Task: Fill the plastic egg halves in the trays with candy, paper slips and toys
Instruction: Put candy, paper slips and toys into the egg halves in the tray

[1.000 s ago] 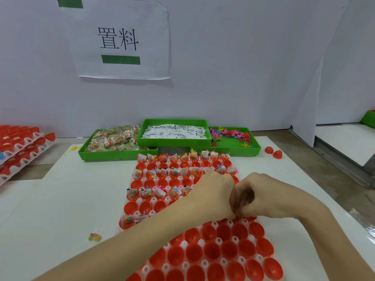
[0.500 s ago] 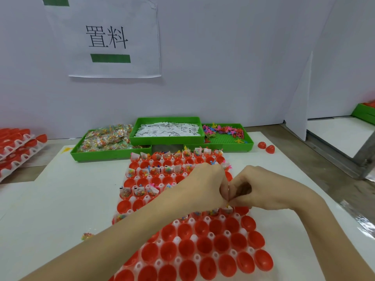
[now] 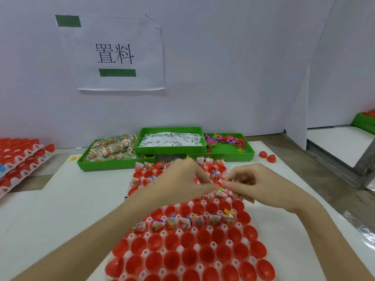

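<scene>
Nearest us, the rows of red egg halves [image 3: 190,258] in the tray sit empty, then one filled row [image 3: 186,223], then another empty row just below our hands. Our left hand [image 3: 178,183] and right hand [image 3: 255,185] meet fingertip to fingertip, each grip narrow, pinching something small and blurred; we cannot tell what. The open cups lie straight beneath, toward us. Beyond, the candy bin [image 3: 113,149], slip bin [image 3: 170,138] and toy bin [image 3: 227,142] line the desk's far edge [image 3: 60,175].
</scene>
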Available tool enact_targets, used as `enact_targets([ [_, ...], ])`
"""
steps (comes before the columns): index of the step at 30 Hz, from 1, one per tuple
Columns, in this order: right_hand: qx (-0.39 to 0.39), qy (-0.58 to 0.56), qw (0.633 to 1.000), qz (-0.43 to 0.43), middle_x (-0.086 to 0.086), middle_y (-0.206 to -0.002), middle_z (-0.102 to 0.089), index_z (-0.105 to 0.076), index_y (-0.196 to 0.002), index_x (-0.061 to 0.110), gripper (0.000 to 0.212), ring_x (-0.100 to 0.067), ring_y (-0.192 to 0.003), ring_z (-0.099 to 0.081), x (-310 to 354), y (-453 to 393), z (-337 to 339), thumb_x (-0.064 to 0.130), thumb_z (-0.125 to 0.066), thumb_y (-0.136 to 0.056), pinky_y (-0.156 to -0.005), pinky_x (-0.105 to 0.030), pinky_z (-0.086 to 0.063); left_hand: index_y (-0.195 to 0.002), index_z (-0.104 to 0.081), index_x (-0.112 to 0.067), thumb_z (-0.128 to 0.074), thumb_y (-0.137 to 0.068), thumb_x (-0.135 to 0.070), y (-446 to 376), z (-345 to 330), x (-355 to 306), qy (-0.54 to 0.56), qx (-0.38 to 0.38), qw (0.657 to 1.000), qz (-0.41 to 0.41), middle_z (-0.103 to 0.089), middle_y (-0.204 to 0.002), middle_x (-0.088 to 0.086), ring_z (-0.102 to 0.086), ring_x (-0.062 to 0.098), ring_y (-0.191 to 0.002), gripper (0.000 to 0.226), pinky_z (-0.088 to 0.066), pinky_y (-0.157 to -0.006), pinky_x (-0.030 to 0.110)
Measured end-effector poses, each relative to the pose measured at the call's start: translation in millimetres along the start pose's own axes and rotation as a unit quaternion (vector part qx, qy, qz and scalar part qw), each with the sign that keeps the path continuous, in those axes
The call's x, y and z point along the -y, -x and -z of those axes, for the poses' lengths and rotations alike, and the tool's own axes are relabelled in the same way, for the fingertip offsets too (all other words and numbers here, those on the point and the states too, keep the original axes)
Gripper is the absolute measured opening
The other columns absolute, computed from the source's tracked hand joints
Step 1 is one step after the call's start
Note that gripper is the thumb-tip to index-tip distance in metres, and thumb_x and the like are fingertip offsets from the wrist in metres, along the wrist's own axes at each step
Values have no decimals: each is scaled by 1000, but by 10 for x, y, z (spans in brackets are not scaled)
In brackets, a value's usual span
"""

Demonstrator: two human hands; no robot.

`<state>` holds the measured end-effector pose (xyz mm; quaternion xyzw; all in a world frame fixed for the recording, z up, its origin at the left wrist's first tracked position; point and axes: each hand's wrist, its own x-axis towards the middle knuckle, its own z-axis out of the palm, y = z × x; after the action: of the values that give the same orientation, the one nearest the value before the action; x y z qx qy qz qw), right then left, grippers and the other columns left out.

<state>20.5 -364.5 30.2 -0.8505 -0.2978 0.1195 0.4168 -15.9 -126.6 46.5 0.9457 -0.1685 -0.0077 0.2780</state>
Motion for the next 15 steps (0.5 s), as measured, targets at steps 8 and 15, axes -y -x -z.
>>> enact_targets([
  [8, -75, -123, 989, 32, -11, -72, -69, -78, -90, 24, 23, -20, -55, -56, 39, -205, -227, 21, -59, -102, -53, -24, -49, -115, -71, -3, -64, -101, -23, 99, 766, 1677, -115, -306, 920, 217, -74, -103, 13, -64, 26, -88, 25, -45, -73, 34],
  [15, -91, -162, 982, 24, -13, -72, -68, -78, -91, 20, 24, -21, -51, -52, -34, -318, -336, 18, -57, -103, -48, -20, -45, -104, -71, -9, -47, -108, -27, 460, 825, 2304, -226, -116, 950, 179, -73, -105, 8, -64, 31, -101, 31, -46, -85, 38],
])
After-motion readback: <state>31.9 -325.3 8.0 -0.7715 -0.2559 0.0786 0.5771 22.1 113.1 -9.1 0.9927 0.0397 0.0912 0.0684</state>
